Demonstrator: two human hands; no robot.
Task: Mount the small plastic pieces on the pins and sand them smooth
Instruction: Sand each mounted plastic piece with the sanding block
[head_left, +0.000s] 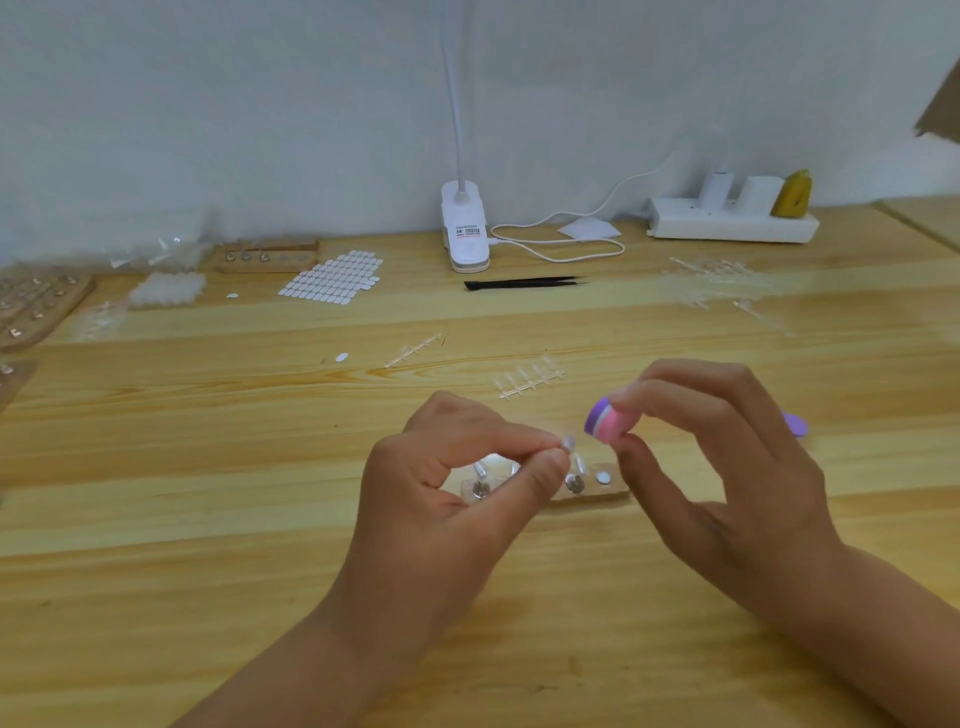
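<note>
**Two pinches over the pin block: clear piece in one hand, sanding block in the other**

From my remote seat I see the left hand (457, 499) with thumb and forefinger closed to a tight pinch on one small clear plastic piece (568, 443), which sticks out just past the fingertips; the other fingers are curled under the palm. The right hand (727, 467) pinches a pink-and-purple sanding block (605, 423) between thumb and forefinger, the remaining fingers loosely bent behind it. The block's end sits just beside the clear piece, up and to its right; I cannot tell whether the two touch.

Directly beneath both sets of fingertips lies one wooden pin block (587, 496) on the table (208, 545), partly hidden by the left hand. On it I count three round metal heads in view; more may be covered.

Beyond the fingers, two clear sprues of pieces (530, 379) lie near each other, and a loose heap of them (717, 283) sits farther off to the right. One pair of black tweezers (524, 283) lies well beyond the hands, in front of one white clip lamp (464, 228). Left of the tweezers is one sheet of white adhesive tabs (332, 280). One white power strip (732, 223) stands by the wall.
</note>
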